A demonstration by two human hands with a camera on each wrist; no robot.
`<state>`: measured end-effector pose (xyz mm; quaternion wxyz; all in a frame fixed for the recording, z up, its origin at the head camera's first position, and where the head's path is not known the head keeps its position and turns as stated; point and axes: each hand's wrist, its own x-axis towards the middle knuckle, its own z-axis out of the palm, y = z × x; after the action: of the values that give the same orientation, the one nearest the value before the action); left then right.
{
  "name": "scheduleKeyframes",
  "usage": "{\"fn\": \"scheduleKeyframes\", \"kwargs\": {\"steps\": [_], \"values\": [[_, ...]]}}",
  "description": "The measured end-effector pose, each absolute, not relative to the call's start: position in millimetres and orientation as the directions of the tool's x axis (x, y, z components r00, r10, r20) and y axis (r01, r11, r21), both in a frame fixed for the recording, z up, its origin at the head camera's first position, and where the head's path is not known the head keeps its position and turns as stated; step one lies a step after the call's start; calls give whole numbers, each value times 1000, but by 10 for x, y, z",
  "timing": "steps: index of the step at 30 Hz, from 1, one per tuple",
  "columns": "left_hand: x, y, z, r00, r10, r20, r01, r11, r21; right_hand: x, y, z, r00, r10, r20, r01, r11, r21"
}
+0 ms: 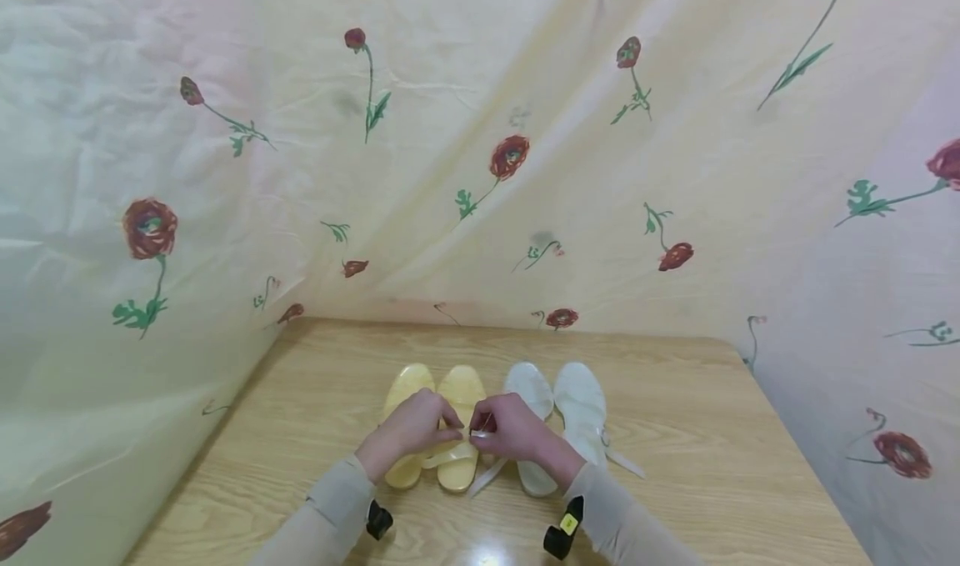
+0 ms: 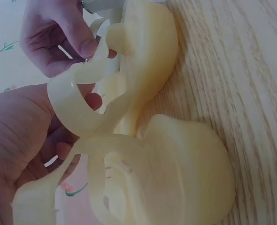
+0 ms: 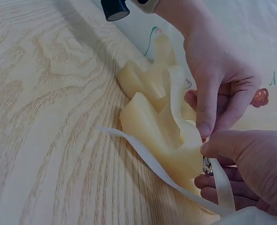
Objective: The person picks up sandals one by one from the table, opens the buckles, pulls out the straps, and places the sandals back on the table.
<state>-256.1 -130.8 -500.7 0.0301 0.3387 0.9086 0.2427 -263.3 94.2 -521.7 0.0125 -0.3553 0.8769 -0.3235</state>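
A pair of pale yellow jelly sandals stands on the table, the left sandal [image 1: 411, 378] beside the right sandal [image 1: 462, 383]. Both hands meet over the right one, at its ankle strap [image 3: 176, 89]. My left hand [image 1: 414, 423] pinches the strap between thumb and finger. From the other side, my right hand [image 1: 512, 427] holds the strap's small metal buckle [image 3: 207, 166] with its thumb and curled fingers. The fingertips nearly touch, and partly hide whether the strap end passes through the buckle.
To the right stands a pair of whitish translucent sandals [image 1: 581, 393], with a loose strap [image 1: 624, 463] lying out on the wood table [image 1: 720, 449]. Another whitish strap [image 3: 148, 161] trails next to the yellow sandal. A flower-printed cloth [image 1: 420, 174] hangs behind and at both sides.
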Motion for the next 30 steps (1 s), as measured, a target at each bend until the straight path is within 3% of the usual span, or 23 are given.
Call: {"fn": "scheduleKeyframes", "kwargs": {"steps": [11,30], "values": [[-2593,-1378,-5013,-761,640,106,599,632,491,-2591,936,-5184,-779,-599,184,-573,563,-595],[-2638,-1328,-5036,-773,628,90,593,663,457,-2601,929,-5180,-764,-612,207,-597,547,-587]]}}
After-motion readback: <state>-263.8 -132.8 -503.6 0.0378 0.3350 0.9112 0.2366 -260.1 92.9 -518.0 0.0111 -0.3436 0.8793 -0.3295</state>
